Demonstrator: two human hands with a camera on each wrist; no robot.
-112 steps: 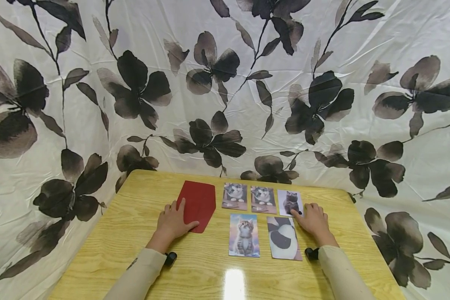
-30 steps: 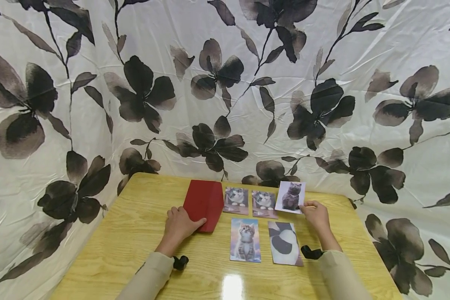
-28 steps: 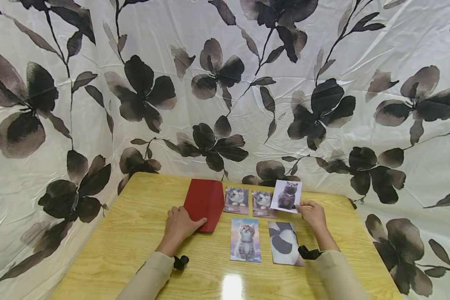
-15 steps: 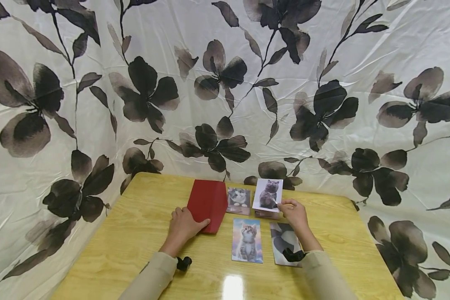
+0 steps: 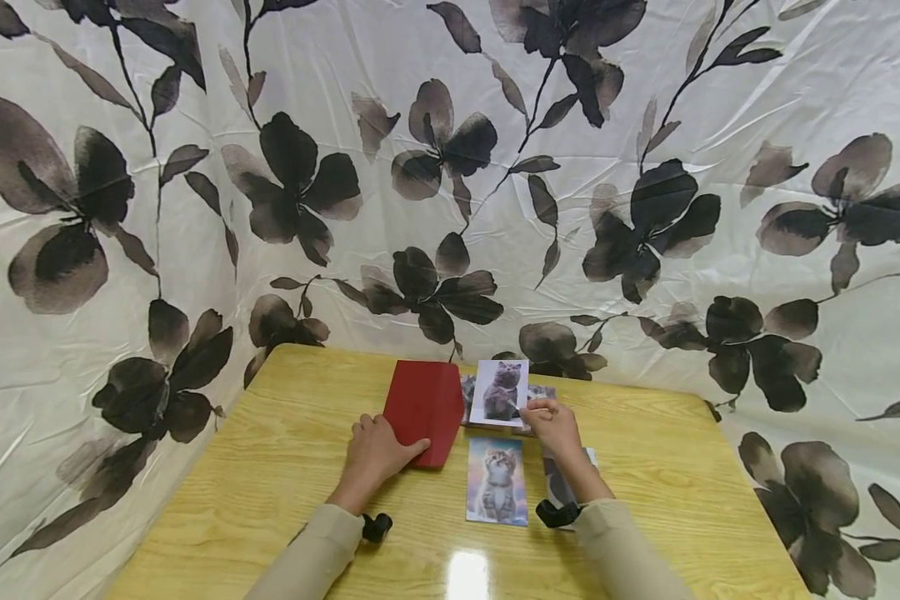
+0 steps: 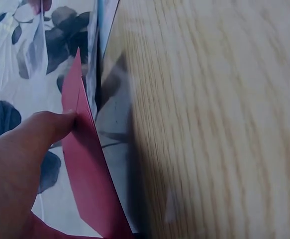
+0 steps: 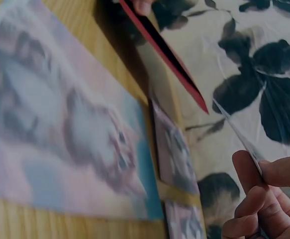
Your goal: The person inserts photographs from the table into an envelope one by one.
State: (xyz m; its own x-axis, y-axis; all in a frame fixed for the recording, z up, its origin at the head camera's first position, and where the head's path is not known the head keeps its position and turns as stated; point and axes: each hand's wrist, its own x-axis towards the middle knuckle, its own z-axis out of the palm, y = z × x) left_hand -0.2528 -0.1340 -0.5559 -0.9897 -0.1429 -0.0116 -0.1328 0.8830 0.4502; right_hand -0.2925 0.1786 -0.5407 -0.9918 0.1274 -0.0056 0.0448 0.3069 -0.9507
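My left hand (image 5: pixel 375 454) grips a red envelope (image 5: pixel 423 408), thumb on its face. In the left wrist view the envelope (image 6: pixel 87 159) is raised off the table on edge. From the right wrist view, a dark slit shows along the envelope's (image 7: pixel 167 55) near side. My right hand (image 5: pixel 558 429) pinches a photo card of a grey cat (image 5: pixel 501 392) by its lower right corner. That card is held above the table, close to the envelope's right edge, and partly covers two matching cat photos. Seen edge-on, the card (image 7: pixel 239 134) sits between thumb and fingers.
A kitten photo (image 5: pixel 497 482) lies on the wooden table (image 5: pixel 270 467). Right of it, a black-and-white photo (image 5: pixel 558 482) is partly hidden under my right wrist. Two cat photos (image 5: pixel 543 393) lie in the back row. Floral cloth (image 5: pixel 330 167) hangs behind the table.
The right hand has lifted the grey cat card from the row's right end and carried it left, over the two cat photos towards the envelope. The left hand and envelope have shifted slightly right.
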